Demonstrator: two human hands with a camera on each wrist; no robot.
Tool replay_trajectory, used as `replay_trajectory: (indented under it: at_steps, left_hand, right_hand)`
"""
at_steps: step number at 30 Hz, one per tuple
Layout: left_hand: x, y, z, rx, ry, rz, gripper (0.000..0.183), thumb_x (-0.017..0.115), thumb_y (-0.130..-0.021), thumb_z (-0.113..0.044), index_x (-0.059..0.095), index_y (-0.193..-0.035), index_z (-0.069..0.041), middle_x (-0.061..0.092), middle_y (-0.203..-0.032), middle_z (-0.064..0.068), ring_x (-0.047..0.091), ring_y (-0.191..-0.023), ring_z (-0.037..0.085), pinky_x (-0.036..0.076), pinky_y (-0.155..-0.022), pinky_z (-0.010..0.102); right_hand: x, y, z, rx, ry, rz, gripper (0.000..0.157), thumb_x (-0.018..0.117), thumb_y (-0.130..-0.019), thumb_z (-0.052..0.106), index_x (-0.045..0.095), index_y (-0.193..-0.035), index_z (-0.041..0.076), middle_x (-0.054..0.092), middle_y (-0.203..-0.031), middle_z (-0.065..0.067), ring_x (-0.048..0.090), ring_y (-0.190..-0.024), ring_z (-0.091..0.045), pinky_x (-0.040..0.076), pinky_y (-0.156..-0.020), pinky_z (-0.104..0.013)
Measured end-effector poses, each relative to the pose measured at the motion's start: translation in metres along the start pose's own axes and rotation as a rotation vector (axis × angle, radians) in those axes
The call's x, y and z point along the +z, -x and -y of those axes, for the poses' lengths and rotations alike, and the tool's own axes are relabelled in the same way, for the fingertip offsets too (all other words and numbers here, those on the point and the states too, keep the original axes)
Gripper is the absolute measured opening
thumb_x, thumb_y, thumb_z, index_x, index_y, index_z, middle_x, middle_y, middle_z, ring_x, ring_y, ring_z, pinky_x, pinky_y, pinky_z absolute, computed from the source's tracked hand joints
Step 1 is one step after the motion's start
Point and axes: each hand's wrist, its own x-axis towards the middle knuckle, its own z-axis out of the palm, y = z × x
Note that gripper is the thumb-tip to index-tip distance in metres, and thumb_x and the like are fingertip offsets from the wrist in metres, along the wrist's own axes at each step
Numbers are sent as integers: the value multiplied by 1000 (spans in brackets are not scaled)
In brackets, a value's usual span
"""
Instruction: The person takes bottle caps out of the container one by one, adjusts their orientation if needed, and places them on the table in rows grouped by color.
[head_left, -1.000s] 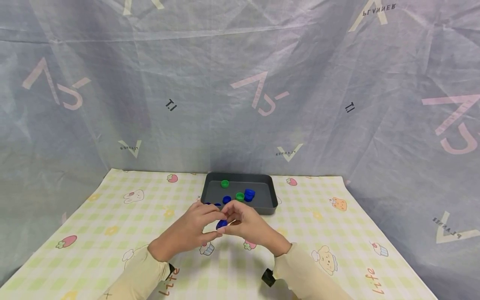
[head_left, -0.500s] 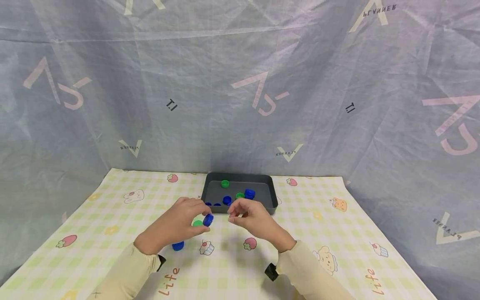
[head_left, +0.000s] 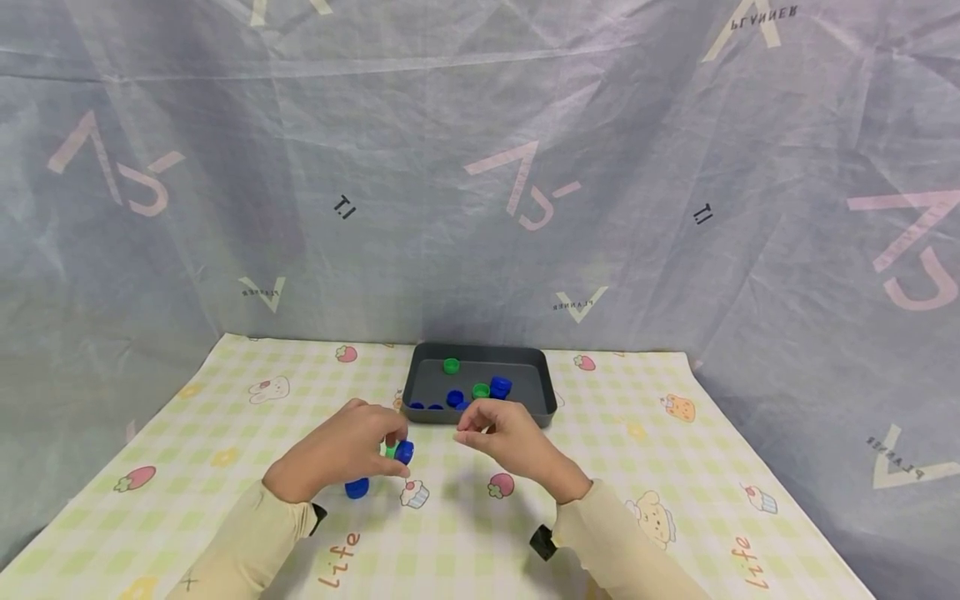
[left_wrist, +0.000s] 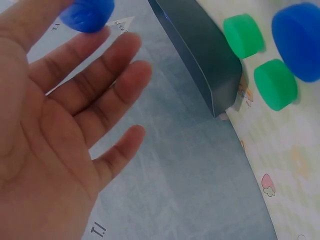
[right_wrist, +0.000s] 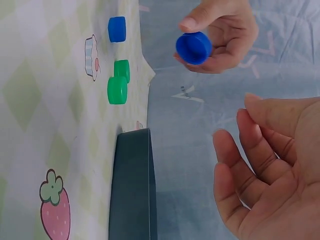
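My left hand (head_left: pixel 337 454) pinches a blue bottle cap (head_left: pixel 405 452) between thumb and fingertips, just above the table. The right wrist view shows the hollow side of that held cap (right_wrist: pixel 194 48). Right of it, my right hand (head_left: pixel 512 443) hovers before the tray, its fingers loosely bent and nothing visible in them. On the table by the left hand lie a blue cap (head_left: pixel 357 488) and two green caps, a nearer one (right_wrist: pixel 117 90) and one behind it (right_wrist: pixel 122 71). The left hand covers most of the green ones in the head view.
A dark grey tray (head_left: pixel 531 379) stands at the back middle of the table. Inside are several blue caps (head_left: pixel 500 386) and green caps (head_left: pixel 451 366); its front wall partly hides some. A checked cloth covers the table, and a grey curtain (head_left: pixel 420 167) hangs behind.
The hands were together at the blue cap; they have since parted. The left hand moved left with the cap and then lowered slightly. The right hand let go and drew a little right.
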Motion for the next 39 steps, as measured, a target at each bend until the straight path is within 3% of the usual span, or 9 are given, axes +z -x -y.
replay_trajectory:
  at_steps: [4, 9, 18, 28, 39]
  left_hand:
    - [4, 0, 1, -67, -16, 44, 32, 88, -71, -43, 62, -80, -27, 54, -69, -16, 46, -62, 5, 34, -76, 37]
    - [16, -3, 2, -137, -79, 85, 31, 90, -70, -38, 65, -82, -25, 59, -74, -17, 47, -65, 6, 31, -75, 38]
    - [28, 2, -1, -122, -57, 202, 33, 90, -70, -32, 59, -74, -22, 52, -66, -16, 44, -61, 9, 30, -76, 40]
    - [40, 3, 2, -137, -60, 211, 34, 91, -68, -34, 59, -72, -22, 51, -64, -15, 45, -61, 10, 31, -73, 38]
    - [42, 5, 5, -149, -83, 190, 35, 91, -69, -36, 60, -72, -20, 51, -65, -15, 45, -62, 10, 32, -72, 37]
  right_hand:
    - [0, -1, -1, -5, -4, 5, 7, 73, -92, 23, 69, -87, 20, 64, -78, 9, 59, -69, -13, 52, -64, -28]
    - [-1, 0, -1, -17, -2, 5, 8, 73, -92, 23, 69, -87, 19, 65, -77, 8, 59, -67, -15, 51, -62, -27]
    - [0, -1, 0, -9, -30, 12, 8, 73, -92, 22, 69, -87, 18, 65, -77, 4, 60, -70, -17, 50, -64, -26]
    - [2, 0, -3, 2, -12, 44, 7, 72, -93, 23, 69, -87, 22, 65, -78, 8, 61, -71, -14, 52, -66, -28]
    - [2, 0, -6, -3, -14, 68, 6, 72, -93, 22, 69, -88, 24, 66, -79, 10, 62, -74, -12, 54, -69, -29]
